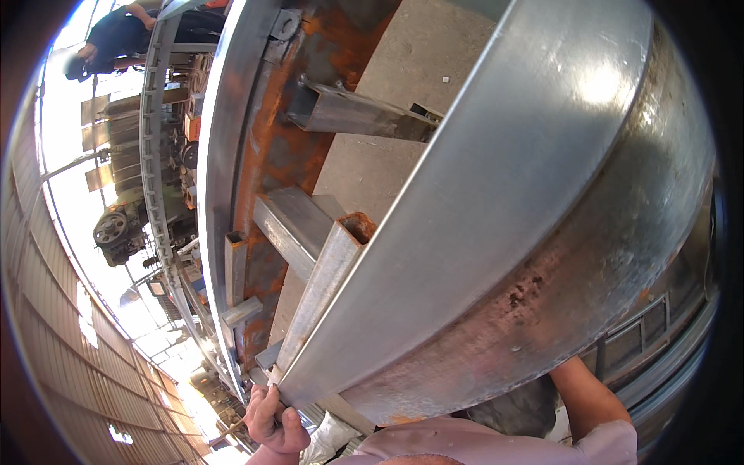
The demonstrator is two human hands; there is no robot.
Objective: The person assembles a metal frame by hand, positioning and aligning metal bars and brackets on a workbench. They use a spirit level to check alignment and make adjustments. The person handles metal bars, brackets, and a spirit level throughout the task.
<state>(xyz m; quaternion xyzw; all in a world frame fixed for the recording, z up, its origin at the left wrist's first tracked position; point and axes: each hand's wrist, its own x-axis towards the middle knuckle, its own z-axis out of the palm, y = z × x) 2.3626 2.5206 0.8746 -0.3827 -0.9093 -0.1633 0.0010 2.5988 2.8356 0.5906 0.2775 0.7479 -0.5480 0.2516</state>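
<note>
My left hand [275, 419] is at the lower left, fingers curled, with its fingertips at the narrow lower corner of a smooth grey sheet-metal panel [465, 215]. Whether it grips that corner or only rests against it, I cannot tell. A worn, stained metal strip [500, 317] curves along the panel's outer side. My right forearm [587, 401] passes behind this strip, which hides the right hand. Close above my left hand, a square steel tube [325, 285] with a rusty open end runs along the panel's inner edge.
A rusty steel beam [302, 133] lies beyond, joined to a box-section crosspiece [296, 226] and another square tube [366, 113]. A long curved metal flange [224, 174] rises beside it. Another person [122, 38] in dark clothes is behind a curved rail [152, 116]. An engine [122, 224] is farther back.
</note>
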